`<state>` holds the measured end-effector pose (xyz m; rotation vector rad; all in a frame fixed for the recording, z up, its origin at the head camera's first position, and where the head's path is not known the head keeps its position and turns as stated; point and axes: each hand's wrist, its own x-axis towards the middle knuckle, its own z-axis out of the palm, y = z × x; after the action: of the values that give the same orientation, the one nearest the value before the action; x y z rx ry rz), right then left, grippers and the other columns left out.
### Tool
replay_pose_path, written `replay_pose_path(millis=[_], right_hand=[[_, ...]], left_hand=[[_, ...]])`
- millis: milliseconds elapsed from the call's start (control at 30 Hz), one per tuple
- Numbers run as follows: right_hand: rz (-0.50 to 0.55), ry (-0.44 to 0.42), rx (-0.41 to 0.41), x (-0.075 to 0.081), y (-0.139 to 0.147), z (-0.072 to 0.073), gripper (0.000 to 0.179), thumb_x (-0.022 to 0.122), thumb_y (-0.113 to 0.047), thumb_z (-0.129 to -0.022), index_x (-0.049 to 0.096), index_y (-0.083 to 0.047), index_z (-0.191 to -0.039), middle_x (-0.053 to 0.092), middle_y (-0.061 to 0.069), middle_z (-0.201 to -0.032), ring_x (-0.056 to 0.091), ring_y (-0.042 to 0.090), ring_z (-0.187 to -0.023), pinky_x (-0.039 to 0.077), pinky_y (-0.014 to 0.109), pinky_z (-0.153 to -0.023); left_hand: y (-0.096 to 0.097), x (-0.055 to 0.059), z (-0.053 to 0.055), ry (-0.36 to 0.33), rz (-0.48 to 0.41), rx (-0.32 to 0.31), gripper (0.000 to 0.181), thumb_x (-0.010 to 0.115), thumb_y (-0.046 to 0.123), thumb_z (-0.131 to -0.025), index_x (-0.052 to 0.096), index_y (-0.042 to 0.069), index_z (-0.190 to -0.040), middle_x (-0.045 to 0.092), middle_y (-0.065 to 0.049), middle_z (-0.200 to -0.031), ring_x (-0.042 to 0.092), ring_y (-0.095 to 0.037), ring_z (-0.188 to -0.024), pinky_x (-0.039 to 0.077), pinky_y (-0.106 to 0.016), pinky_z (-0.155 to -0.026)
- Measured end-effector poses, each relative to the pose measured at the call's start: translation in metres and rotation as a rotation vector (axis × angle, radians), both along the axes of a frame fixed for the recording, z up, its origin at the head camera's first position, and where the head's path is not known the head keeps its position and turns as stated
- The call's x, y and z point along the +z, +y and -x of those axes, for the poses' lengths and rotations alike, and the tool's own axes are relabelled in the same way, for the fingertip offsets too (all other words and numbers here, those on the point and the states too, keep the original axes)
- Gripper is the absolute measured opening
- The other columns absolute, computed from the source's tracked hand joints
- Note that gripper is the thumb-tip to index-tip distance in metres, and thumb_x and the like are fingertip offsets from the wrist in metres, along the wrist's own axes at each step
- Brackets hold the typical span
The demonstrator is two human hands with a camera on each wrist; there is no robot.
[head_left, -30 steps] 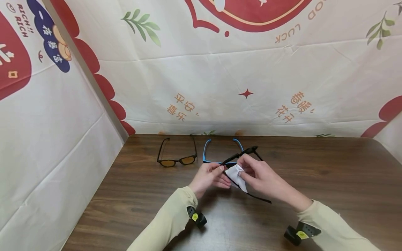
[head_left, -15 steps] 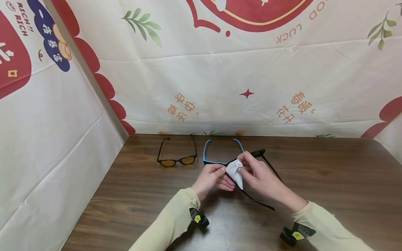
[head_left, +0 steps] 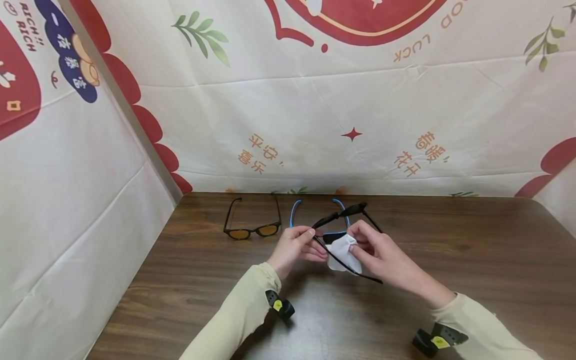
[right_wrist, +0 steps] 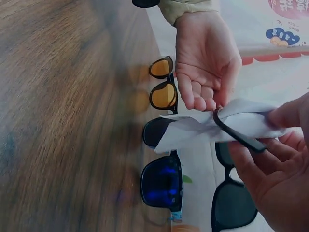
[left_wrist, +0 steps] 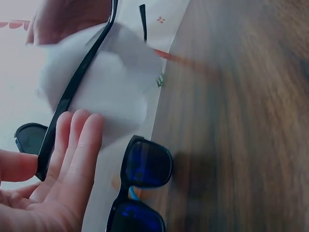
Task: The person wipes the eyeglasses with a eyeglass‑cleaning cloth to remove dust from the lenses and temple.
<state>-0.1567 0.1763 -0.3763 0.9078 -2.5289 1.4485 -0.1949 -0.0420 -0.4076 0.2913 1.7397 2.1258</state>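
My left hand (head_left: 297, 247) pinches a pair of black sunglasses (head_left: 352, 210) between thumb and fingers, at the corner where the temple arm meets the front. One temple arm slants down toward the right over a white cloth (head_left: 339, 250). The thumb and fingers of my right hand (head_left: 380, 250) grip that cloth, which hangs just below the lens front. In the right wrist view the dark lenses (right_wrist: 234, 205) hang beside the right fingers, and the cloth (right_wrist: 193, 130) is bunched behind the temple arm. The left wrist view has the cloth (left_wrist: 116, 77) blurred beyond the arm.
Glasses with amber lenses (head_left: 240, 234) rest on the brown wooden table (head_left: 189, 280), at the left. Blue-armed glasses (head_left: 294, 215) with dark blue lenses (right_wrist: 161, 183) lie beside them, partly covered by the held pair. A printed white cloth backdrop (head_left: 288, 115) rises behind the table.
Over the last half second the sunglasses have tipped, their front rising and swinging left. The right hand and white cloth have shifted slightly right, and more of the cloth hangs spread out.
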Motion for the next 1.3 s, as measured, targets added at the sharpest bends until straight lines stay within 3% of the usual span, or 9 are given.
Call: replay_pose_path(millis=[300, 633, 967, 1133, 1300], right_hand=[[0.004, 0.032, -0.013, 0.004, 0.021, -0.006, 0.023, 0.056, 0.008, -0.09, 0.053, -0.008, -0.106, 0.061, -0.004, -0.079, 0.056, 0.012, -0.065, 0.046, 0.024, -0.054], [0.117, 0.1, -0.024, 0.028, 0.041, -0.009, 0.03, 0.051, 0.019, -0.086, 0.051, -0.001, -0.11, 0.061, 0.002, -0.077, 0.059, 0.014, -0.062, 0.051, 0.026, -0.05], [0.191, 0.141, -0.028, 0.044, 0.043, -0.018, 0.036, 0.05, 0.023, -0.082, 0.052, 0.0, -0.109, 0.061, 0.002, -0.078, 0.058, 0.015, -0.061, 0.049, 0.024, -0.049], [0.112, 0.153, 0.028, 0.036, 0.037, -0.019, 0.035, 0.053, 0.022, -0.083, 0.053, -0.003, -0.108, 0.062, 0.0, -0.08, 0.059, 0.013, -0.064, 0.05, 0.025, -0.05], [-0.029, 0.21, -0.03, 0.023, 0.031, -0.02, 0.034, 0.061, 0.015, -0.082, 0.054, -0.01, -0.102, 0.061, -0.006, -0.085, 0.059, 0.009, -0.071, 0.051, 0.022, -0.052]], left_hand=[[-0.01, 0.005, 0.004, 0.012, -0.032, 0.051, 0.03, 0.039, 0.008, -0.103, 0.053, -0.016, -0.113, 0.067, -0.019, -0.076, 0.069, -0.024, -0.07, 0.056, -0.046, -0.074], [-0.014, 0.006, 0.006, 0.015, -0.043, 0.062, 0.03, 0.04, 0.01, -0.103, 0.053, -0.015, -0.113, 0.067, -0.017, -0.076, 0.069, -0.025, -0.071, 0.056, -0.045, -0.074], [-0.013, 0.005, 0.006, 0.018, -0.037, 0.057, 0.03, 0.04, 0.009, -0.103, 0.053, -0.015, -0.114, 0.067, -0.017, -0.077, 0.069, -0.025, -0.073, 0.056, -0.045, -0.075], [-0.012, 0.008, 0.004, 0.017, -0.031, 0.062, 0.03, 0.04, 0.01, -0.103, 0.053, -0.015, -0.114, 0.067, -0.018, -0.078, 0.07, -0.027, -0.075, 0.055, -0.045, -0.076], [-0.011, 0.009, 0.003, 0.031, -0.027, 0.069, 0.03, 0.04, 0.009, -0.103, 0.053, -0.015, -0.114, 0.067, -0.024, -0.082, 0.07, -0.029, -0.077, 0.055, -0.044, -0.076]])
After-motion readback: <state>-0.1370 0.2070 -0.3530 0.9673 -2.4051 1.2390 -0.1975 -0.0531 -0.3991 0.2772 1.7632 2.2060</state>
